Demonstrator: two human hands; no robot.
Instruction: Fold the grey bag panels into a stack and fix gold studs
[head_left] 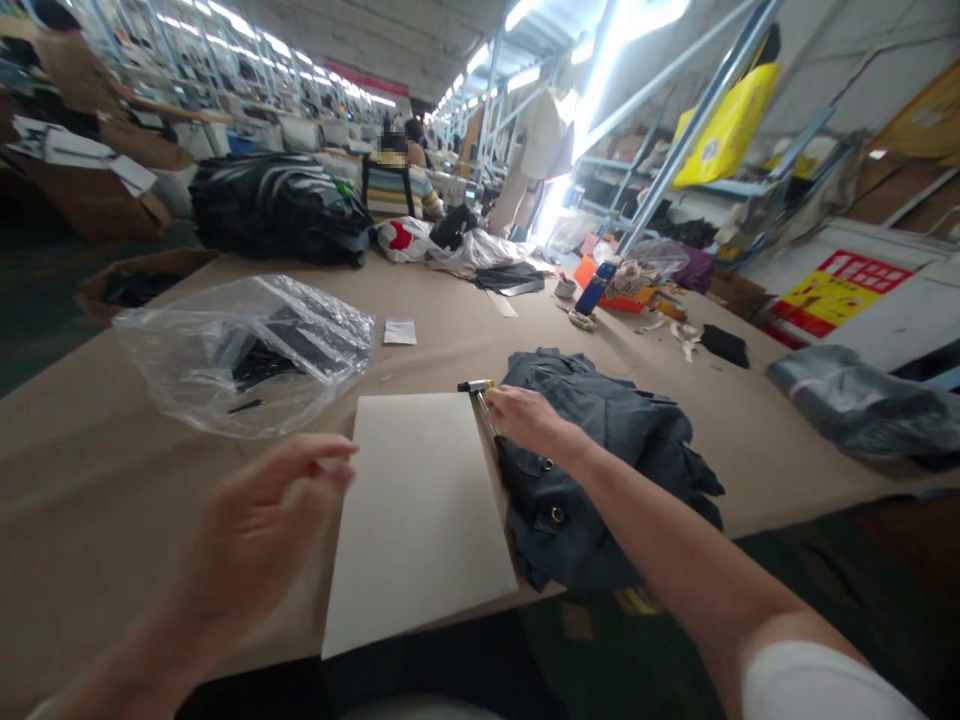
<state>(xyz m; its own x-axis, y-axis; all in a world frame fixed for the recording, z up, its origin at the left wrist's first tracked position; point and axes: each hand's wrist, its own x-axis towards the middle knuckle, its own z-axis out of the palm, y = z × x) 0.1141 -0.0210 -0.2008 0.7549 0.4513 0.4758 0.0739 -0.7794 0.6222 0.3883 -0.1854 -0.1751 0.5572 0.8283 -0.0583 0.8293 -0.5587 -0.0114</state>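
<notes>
A pale cardboard sheet [420, 510] lies flat at the table's near edge. My left hand [262, 530] hovers just left of it, blurred, fingers loosely spread and holding nothing. My right hand [525, 415] rests on a dark grey garment [600, 470] heaped right of the sheet, fingers curled at a small hammer-like tool [480, 395] with a yellow and black head lying along the sheet's right edge. I cannot make out whether the fingers grip the tool.
A clear plastic bag [247, 350] with dark items lies at the left. Black bagged bundles [277, 205], packets and small clutter [607, 285] sit further back. A grey bag [862, 405] lies right. A person in a striped top [394, 180] sits beyond the table.
</notes>
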